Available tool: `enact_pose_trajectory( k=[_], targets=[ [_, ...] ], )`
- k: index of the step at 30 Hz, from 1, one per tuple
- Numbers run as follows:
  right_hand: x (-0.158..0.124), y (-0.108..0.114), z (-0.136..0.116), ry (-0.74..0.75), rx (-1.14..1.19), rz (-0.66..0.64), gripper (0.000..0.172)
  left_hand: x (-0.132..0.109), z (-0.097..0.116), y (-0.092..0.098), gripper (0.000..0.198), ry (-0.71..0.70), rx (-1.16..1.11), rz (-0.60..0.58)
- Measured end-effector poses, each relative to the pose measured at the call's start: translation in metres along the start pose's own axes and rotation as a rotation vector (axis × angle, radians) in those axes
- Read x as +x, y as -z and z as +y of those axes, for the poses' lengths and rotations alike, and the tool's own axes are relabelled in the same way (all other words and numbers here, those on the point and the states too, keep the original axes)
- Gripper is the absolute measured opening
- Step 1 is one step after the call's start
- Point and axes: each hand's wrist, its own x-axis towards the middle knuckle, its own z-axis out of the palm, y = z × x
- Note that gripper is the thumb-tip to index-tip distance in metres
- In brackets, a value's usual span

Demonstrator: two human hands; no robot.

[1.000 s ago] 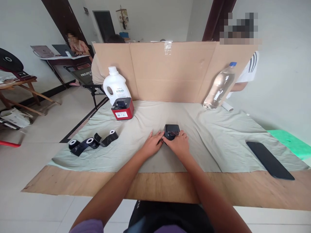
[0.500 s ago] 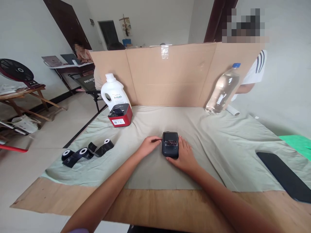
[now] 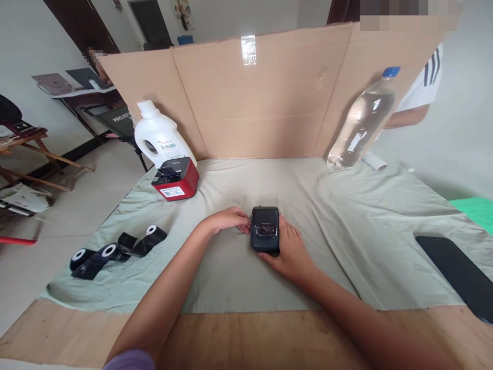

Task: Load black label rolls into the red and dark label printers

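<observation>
A small black device (image 3: 265, 229) with a dark shiny label lies on the green-grey cloth (image 3: 239, 277) in the middle. My right hand (image 3: 290, 249) grips its right side and lower corner, with the fingers along the side and the thumb at the near edge. My left hand (image 3: 231, 220) is at the device's left side, its fingers curled together at the edge; whether they pinch anything is too small to tell. Several black rolls with white cores (image 3: 109, 251) lie at the left, with loose strips unrolled between them.
A red and black box (image 3: 177, 180) and a white jug (image 3: 164, 136) stand at the back left. A clear bottle (image 3: 362, 126) leans by the cardboard screen (image 3: 262, 103). A black phone (image 3: 458, 275) lies right. Behind the screen, a person's sleeve (image 3: 427, 77) shows.
My left hand's fingers have curled downward beside the device, and its wrist is raised more. My right hand still holds the device. The whole view has tilted down and come closer.
</observation>
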Motion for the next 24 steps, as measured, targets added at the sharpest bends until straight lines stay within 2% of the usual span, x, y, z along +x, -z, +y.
enact_pose_trajectory(
  k=[13, 24],
  targets=[
    [-0.0036, -0.0028, 0.0019, 0.019, -0.02, -0.009, 0.112, 0.001, -0.0022, 0.0034, 0.019, -0.01, -0.001, -0.01],
    [-0.0042, -0.0029, 0.0032, 0.008, 0.006, -0.02, 0.108, 0.002, 0.0, 0.0017, 0.021, -0.012, 0.051, 0.054]
  ],
)
